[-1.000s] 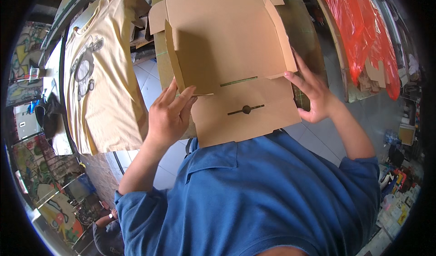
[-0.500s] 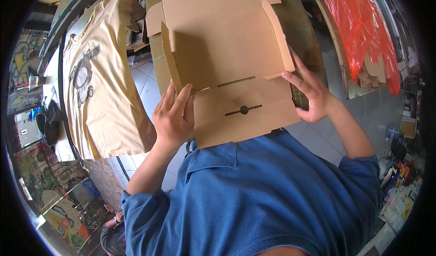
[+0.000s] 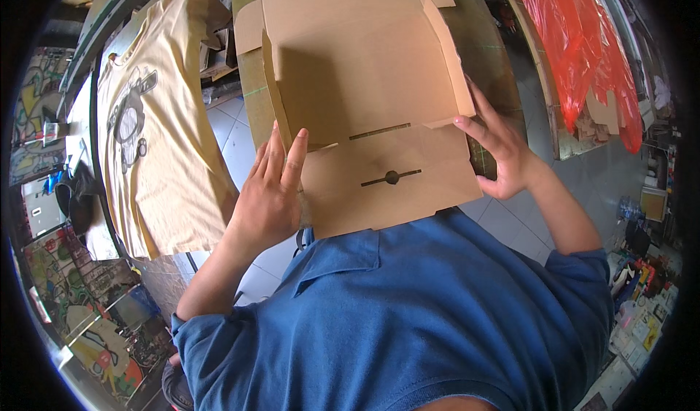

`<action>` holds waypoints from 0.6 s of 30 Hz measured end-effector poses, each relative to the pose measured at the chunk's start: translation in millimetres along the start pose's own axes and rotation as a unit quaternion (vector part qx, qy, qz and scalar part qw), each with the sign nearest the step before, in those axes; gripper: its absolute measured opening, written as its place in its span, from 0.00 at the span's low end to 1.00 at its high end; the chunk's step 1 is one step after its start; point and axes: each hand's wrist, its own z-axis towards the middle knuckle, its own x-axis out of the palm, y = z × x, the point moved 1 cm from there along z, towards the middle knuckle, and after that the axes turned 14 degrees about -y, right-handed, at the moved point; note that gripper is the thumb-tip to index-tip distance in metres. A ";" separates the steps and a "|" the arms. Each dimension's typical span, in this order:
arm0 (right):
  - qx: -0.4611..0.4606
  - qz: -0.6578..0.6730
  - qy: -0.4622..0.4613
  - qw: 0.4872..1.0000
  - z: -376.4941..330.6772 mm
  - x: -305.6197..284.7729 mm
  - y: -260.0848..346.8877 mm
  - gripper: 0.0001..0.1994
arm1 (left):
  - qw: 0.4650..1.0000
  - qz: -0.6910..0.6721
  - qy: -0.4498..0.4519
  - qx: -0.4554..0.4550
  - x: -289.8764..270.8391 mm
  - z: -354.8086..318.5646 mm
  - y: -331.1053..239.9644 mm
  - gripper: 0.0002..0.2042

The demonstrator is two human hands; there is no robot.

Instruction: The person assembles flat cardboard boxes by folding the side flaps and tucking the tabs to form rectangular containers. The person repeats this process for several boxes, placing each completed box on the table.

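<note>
A brown cardboard box, partly folded, lies in front of me with its side walls raised. Its front panel reaches toward my shirt and has a slot with a round hole in the middle. Beside the near left corner is my left hand, its fingers straight and apart against the edge; its thumb is hidden. My right hand grips the near right corner. Its index fingertip rests on the corner flap, other fingers go behind the right wall, and the thumb is at the panel's side edge.
Under the box is a greenish work table. A cream printed T-shirt is spread on a board at the left. Red plastic bags hang over another table at the right, near cardboard scraps. Tiled floor shows between.
My left hand has shifted slightly left and down along the box's edge, its fingers straighter, and the left elbow has moved outward. The right hand and the box have stayed nearly still.
</note>
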 end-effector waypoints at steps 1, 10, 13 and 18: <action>-0.003 0.007 -0.004 1.000 1.2 0.5 0.7 0.51 | 0.999 -0.005 0.030 -0.013 -3.3 0.6 -2.0 0.42; -0.001 0.023 -0.065 0.998 1.8 4.3 1.8 0.41 | 0.999 -0.042 0.022 -0.007 2.2 -2.1 3.1 0.52; -0.019 -0.008 -0.097 0.995 -1.0 11.6 -2.3 0.37 | 1.000 -0.015 -0.024 -0.002 12.2 -8.4 5.3 0.53; -0.039 0.002 -0.160 0.986 -1.1 15.6 -5.1 0.30 | 0.992 -0.064 -0.105 0.032 23.0 -13.0 15.4 0.45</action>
